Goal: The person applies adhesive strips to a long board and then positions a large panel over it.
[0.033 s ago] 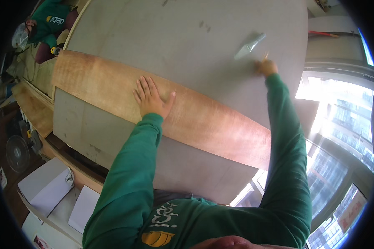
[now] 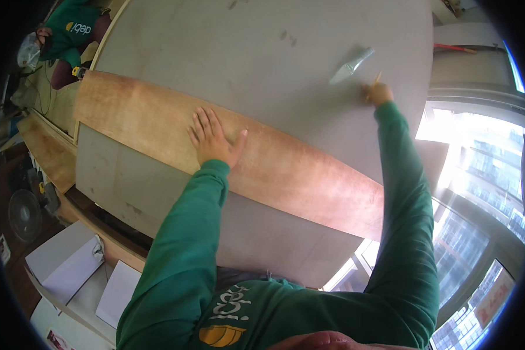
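Board [image 2: 309, 169], long, brown wood, lies slantwise across the desk [image 2: 245, 52], from upper left down to the right. Left hand [image 2: 216, 144] flat on the board near its middle, fingers a bit apart, thumb out to the right. Pencil [image 2: 378, 77], thin and yellowish, is pinched in the right hand [image 2: 380, 94], past the board's far edge, over the grey desk; can't tell if its tip touches. Clear piece [image 2: 351, 66], long and pointed, greenish, lies just beyond the right hand, to its upper left; material unclear. Right sleeve [image 2: 407, 169], green, hides the board's right end; left sleeve [image 2: 189, 227] crosses the near strip of desk.

Farther out: second board [image 2: 48, 153] off the desk's left side, fan [image 2: 25, 216] below it. Lower left, white open box [image 2: 70, 265]. Upper left, co-worker [image 2: 70, 29] in a green top, with a yellow-black tool [image 2: 79, 72] by the board's far left corner. Right side, bright window [image 2: 484, 163]; above it a red rod [image 2: 454, 48].
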Demonstrator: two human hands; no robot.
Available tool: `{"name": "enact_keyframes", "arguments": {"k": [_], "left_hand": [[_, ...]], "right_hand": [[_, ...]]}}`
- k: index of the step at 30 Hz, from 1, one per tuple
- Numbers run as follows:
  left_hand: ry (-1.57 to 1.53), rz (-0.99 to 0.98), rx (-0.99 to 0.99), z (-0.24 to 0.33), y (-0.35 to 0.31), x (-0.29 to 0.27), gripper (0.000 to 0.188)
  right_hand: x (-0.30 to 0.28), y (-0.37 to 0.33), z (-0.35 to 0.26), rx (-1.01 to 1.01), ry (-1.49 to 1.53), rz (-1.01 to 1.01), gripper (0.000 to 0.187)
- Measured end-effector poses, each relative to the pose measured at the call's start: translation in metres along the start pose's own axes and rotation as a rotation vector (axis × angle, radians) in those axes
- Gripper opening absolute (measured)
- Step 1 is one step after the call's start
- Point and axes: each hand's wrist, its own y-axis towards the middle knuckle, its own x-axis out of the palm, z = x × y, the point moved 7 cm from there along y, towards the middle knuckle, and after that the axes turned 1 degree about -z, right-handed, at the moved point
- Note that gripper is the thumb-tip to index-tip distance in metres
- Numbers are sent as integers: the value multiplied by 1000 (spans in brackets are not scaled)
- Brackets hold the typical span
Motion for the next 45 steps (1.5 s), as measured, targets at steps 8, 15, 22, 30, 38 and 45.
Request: {"name": "enact_keyframes", "arguments": {"k": [8, 15, 22, 30, 38, 45], "left_hand": [[41, -126, -59, -4, 5, 0, 102], [-47, -62, 11, -1, 5, 4, 104], [-42, -78, 5, 0, 6, 6, 105], [-45, -84, 3, -2, 9, 2, 105], [39, -48, 67, -8, 6, 9, 102], [39, -112, 88, -5, 6, 13, 95]], "right_hand": [[-33, 5, -74, -318, -401, 235, 46], [-5, 15, -106, -744, -673, 198, 57], [16, -27, -165, -795, -465, 168, 38], [202, -178, -351, -892, 191, -476, 40], [269, -212, -451, -958, 34, -527, 33], [285, -217, -473, -1022, -58, -489, 31]]}}
